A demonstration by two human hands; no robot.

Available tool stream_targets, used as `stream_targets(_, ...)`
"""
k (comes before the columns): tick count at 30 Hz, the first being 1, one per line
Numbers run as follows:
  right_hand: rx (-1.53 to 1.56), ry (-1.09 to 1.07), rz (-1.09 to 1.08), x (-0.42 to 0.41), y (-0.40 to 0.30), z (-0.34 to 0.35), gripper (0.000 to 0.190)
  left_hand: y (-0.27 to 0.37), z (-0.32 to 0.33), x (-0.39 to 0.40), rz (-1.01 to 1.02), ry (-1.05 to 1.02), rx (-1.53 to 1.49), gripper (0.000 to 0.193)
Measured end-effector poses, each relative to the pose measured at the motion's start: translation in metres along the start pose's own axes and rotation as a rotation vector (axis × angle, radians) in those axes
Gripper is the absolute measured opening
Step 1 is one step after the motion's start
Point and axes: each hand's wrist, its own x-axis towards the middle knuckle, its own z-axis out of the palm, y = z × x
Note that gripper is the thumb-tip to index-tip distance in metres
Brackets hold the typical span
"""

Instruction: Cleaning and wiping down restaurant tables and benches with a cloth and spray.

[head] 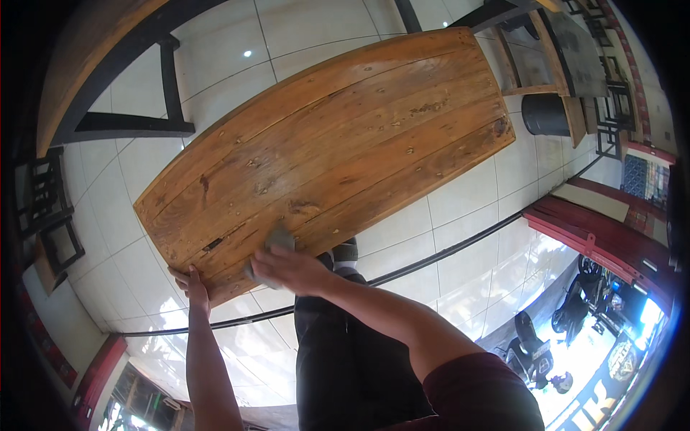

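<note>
A long wooden plank table with knots, scratches and dull patches lies before me. My right hand presses a grey cloth onto the tabletop near its front edge; part of the cloth hangs below the fingers. Left of it, my left hand rests at the table's near left corner, its fingers over the edge and its palm partly hidden. Between the two hands runs bare wood with a dark crack.
Another wooden table with a black frame stands at the upper left. Black stools are at the far left. A dark bin stands beyond the right end. A floor track crosses the white tiles near my feet; motorcycles stand outside.
</note>
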Motion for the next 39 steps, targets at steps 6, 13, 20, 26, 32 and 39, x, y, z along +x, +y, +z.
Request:
stream_targets(6,0.183,0.031,-0.053,-0.129,0.109,-0.020,0.062,0.012,-0.009,-0.011,-0.015,-0.033,0.003,0.083)
stream_targets(13,-0.920,0.639,1.057,-0.302,0.298,-0.158,0.073,0.003,0.025,-0.001,-0.004,-0.080,-0.103,0.084)
stream_targets(20,-0.092,0.944,1.411,-0.233,0.256,-0.103,0.039,0.003,0.013,-0.006,-0.032,-0.043,-0.017,0.088)
stream_targets(26,0.357,0.930,1.357,-0.097,0.062,0.039,0.036,0.007,-0.005,-0.003,-0.071,-0.028,0.080,0.088)
stream_targets(32,0.785,0.031,1.117,-0.004,-0.130,0.067,0.045,0.007,0.002,-0.009,-0.073,-0.065,0.068,0.088)
stream_targets(39,0.552,0.730,1.180,-0.047,-0.043,-0.029,0.048,-0.005,-0.006,-0.002,-0.086,-0.145,-0.175,0.085)
